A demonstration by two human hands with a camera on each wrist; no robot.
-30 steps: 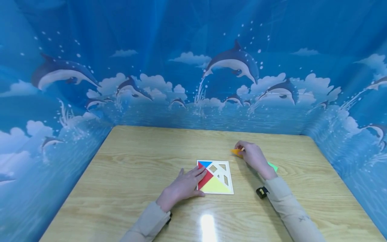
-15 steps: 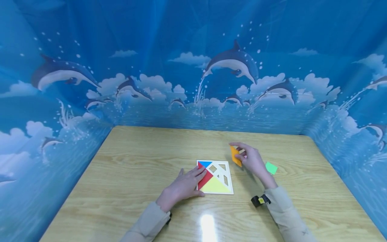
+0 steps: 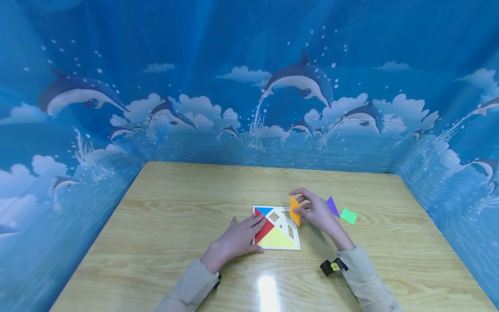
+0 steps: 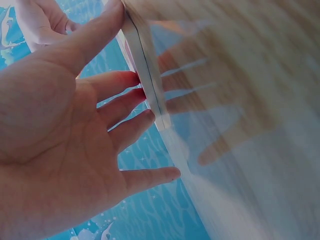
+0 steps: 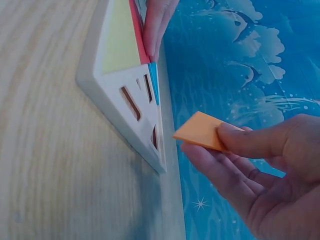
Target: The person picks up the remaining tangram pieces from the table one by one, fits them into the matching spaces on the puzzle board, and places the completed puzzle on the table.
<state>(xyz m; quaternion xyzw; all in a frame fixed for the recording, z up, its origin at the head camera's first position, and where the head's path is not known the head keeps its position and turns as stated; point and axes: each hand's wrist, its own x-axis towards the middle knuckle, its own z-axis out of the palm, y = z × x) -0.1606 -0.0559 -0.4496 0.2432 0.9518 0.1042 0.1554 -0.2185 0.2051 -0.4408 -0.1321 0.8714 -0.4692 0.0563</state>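
A white tangram board [image 5: 107,97] lies on the table with red [image 3: 266,230], yellow [image 3: 277,239] and blue [image 3: 264,211] pieces in it; several recesses at its right side show bare. My left hand [image 3: 237,241] rests on the board's left side, fingers straight over the red, thumb by the near edge. Between thumb and fingers, my right hand [image 3: 317,212] pinches an orange tangram piece [image 5: 197,131]. In the head view that piece stands tilted on edge and overlaps the board's far right corner. The right wrist view has it beside the corner, partly covered by the thumb.
To the right of my right hand lie a purple piece [image 3: 332,206], partly hidden by the hand, and a green square piece [image 3: 348,216]. The wooden table [image 3: 187,195] ends at a blue dolphin-print curtain [image 3: 218,86] behind and at both sides.
My right hand has lifted the orange piece and brought it left and nearer to me, over the board's corner. The purple piece has come into view behind it. My left hand has stayed put.
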